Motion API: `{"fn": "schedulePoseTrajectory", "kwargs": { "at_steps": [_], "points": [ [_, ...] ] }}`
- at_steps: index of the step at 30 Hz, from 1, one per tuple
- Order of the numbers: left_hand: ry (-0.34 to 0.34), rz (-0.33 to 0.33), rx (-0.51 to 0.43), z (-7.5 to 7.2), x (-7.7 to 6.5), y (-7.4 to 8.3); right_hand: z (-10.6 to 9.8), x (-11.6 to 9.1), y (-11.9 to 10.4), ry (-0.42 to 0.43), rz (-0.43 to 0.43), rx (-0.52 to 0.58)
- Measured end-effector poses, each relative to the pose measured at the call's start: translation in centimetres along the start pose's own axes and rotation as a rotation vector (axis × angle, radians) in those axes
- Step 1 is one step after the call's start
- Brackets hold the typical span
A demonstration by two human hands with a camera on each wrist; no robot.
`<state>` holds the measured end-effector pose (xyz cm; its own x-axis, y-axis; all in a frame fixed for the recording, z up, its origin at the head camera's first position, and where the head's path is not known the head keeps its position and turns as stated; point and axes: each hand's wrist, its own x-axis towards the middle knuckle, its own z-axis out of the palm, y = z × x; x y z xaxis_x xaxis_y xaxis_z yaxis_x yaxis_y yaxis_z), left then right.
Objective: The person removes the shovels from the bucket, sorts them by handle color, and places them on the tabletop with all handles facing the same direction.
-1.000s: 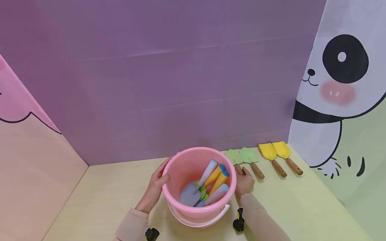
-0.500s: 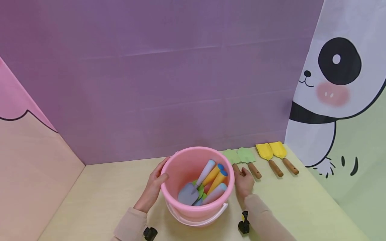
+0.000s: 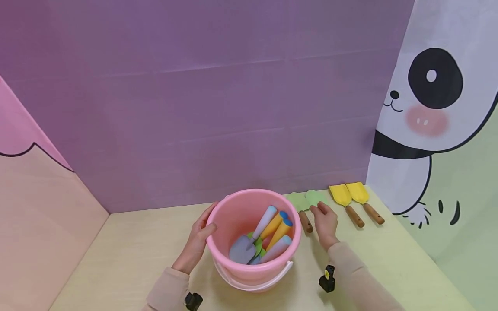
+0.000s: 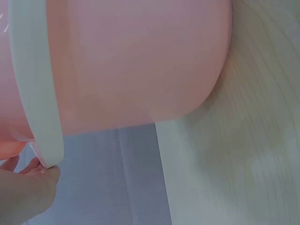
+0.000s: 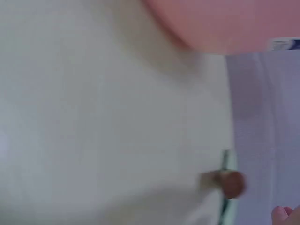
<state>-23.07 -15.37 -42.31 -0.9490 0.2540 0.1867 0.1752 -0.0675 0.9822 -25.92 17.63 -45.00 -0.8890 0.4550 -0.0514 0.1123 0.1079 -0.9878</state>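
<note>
Pink bucket (image 3: pixel 233 220), smooth plastic w/ round rim & pale flat bail (image 4: pixel 33 84), is approx. midway along the back edge of the wood-grain worktop (image 3: pixel 155 242). L hand (image 3: pixel 196 244) grasps its rim, thumb over the inside. In it: grey-blue trowel (image 3: pixel 242 250) w/ lilac hdl., plus orange hdls. (image 3: pixel 279 236) w/ blue ends. R hand (image 3: pixel 326 224), fingers bent, is at the R green scoop (image 3: pixel 316 198); can't tell if it grips, as the hand hides the hdl. L green scoop (image 3: pixel 298 201), wavy-edged w/ brown wood hdl., lies btwn bucket & R hand. 2 yellow scoops (image 3: pixel 340 195), squarish blades, wood hdls., lie near back R corner. Wide wood grain runs from bucket to L edge & from R sleeve (image 3: pixel 362 276) to R edge; at back, scoop blades come close to the purple wall (image 3: pixel 233 129).
</note>
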Motion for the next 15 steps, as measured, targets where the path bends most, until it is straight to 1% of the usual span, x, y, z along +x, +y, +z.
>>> {"fn": "schedulePoseTrajectory", "kwargs": {
  "at_steps": [4, 7, 12, 15],
  "points": [
    [0.008, -0.005, 0.013, -0.2, 0.0, 0.1, -0.3, 0.3, -2.3, -0.055, -0.064, 0.008],
    [0.010, -0.008, 0.017, -0.3, 0.0, 0.2, -0.2, 0.0, -4.2, -0.113, -0.097, -0.012],
    [0.005, 0.001, 0.004, -0.1, -0.2, 0.3, -0.1, -1.6, -6.9, -0.215, -0.154, -0.047],
    [0.004, -0.001, 0.006, 0.1, -0.1, 0.3, 0.1, -2.9, -7.7, -0.291, -0.179, -0.073]
  ]
}}
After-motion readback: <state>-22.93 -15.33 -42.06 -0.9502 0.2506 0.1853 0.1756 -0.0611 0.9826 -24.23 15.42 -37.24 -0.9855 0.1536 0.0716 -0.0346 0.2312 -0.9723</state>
